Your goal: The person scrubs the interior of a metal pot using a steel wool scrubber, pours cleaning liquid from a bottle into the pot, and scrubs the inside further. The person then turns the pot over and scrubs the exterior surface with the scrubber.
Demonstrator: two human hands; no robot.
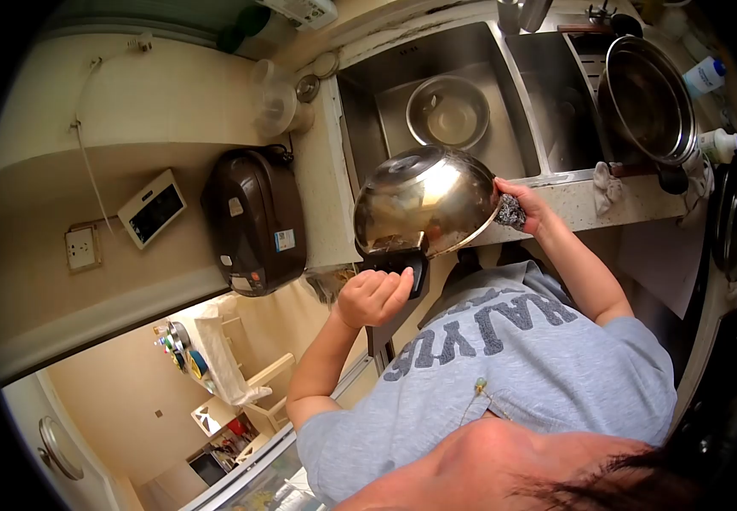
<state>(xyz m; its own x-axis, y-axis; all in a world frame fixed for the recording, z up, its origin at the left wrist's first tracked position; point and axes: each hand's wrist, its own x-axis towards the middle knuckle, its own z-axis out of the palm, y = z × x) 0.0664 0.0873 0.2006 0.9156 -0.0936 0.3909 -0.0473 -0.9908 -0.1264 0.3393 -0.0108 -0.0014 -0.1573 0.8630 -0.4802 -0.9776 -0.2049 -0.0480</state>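
Steel pan (pixel 424 204), black handle (pixel 420 274) gripped in left hand (pixel 372 298), right hand (pixel 530 205) clasping metal scourer (pixel 511 212) at rim

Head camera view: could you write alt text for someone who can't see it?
A person's left hand grips a shiny pan, its base turned up, by the black handle; the right hand holds a grey scrubber at the rim. A metal bowl sits in the sink beyond.
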